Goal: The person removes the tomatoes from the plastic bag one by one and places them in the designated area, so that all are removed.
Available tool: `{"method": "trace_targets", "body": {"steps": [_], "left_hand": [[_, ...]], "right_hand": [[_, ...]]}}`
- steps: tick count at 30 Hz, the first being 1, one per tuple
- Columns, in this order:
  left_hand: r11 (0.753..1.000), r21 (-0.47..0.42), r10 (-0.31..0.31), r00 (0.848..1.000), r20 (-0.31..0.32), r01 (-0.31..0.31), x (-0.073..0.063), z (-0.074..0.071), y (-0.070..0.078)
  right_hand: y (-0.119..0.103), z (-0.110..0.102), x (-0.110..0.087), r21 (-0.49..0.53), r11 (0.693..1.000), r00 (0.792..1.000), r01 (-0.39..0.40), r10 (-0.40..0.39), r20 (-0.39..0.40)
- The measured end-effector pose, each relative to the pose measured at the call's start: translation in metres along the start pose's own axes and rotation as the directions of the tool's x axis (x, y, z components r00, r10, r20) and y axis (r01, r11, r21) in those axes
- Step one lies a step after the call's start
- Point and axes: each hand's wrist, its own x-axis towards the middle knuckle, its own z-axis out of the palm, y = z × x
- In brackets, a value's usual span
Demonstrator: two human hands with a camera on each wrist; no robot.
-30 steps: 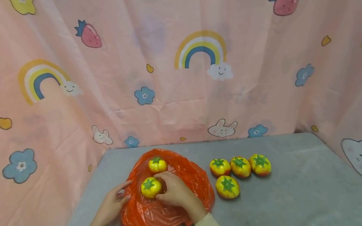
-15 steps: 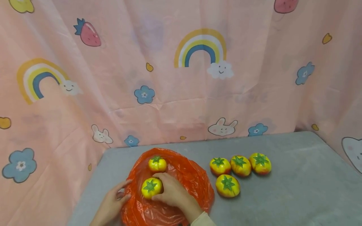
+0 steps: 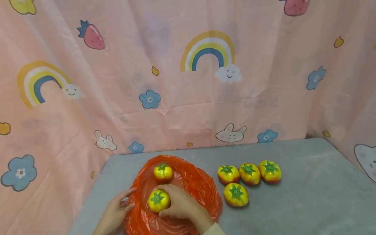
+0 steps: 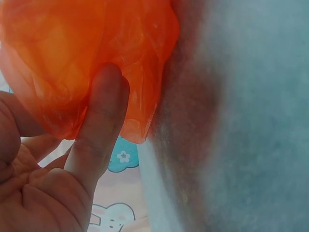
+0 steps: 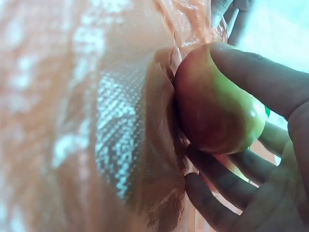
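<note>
At the far left, your left hand [image 3: 114, 210] rests at the side of a red bag [image 3: 202, 182]; its thumb and index finger stand apart, both laid against the plastic; the wrist view shows the thumb over the bag and other fingers partly hidden behind it. The bag lies spread on a grey table [image 3: 293, 202], its mouth facing up; inside, toward the back, sits a yellow fruit with a green leaf top, the far fruit [image 3: 163, 173]. Nearer you, within the bag's rim, is the held fruit [image 3: 158, 201], leaf side up; your right hand [image 3: 182, 202] grips it from the right, thumb on the near side, fingers round the far side; a pale sleeve [image 3: 214, 230] shows behind the wrist. Right of the bag, three fruits [image 3: 249, 174] sit close together in a row; a fourth fruit [image 3: 236, 195] lies just in front; a pink printed curtain [image 3: 188, 119] hangs behind everything.
</note>
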Motion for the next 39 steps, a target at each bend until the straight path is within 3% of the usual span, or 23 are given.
{"method": "trace_targets", "body": {"steps": [6,13,20,39], "left_hand": [[0.999,-0.028,-0.030,1.000,0.006,0.031,0.000,0.001,-0.002],[1.000,0.017,-0.003,1.000,-0.002,0.003,0.000,0.001,-0.001],[1.000,0.005,0.016,1.000,0.009,-0.016,0.001,-0.001,-0.002],[0.999,-0.043,-0.013,1.000,0.003,0.013,-0.001,-0.002,0.002]], "right_hand": [[0.001,-0.002,-0.004,0.018,1.000,1.000,-0.010,0.009,0.011],[0.002,-0.006,-0.010,0.014,1.000,1.000,-0.003,0.003,0.006],[0.003,-0.014,-0.023,-0.038,0.999,0.999,0.036,-0.037,-0.027],[0.007,-0.049,-0.064,-0.038,0.999,0.995,-0.021,0.017,-0.100]]}}
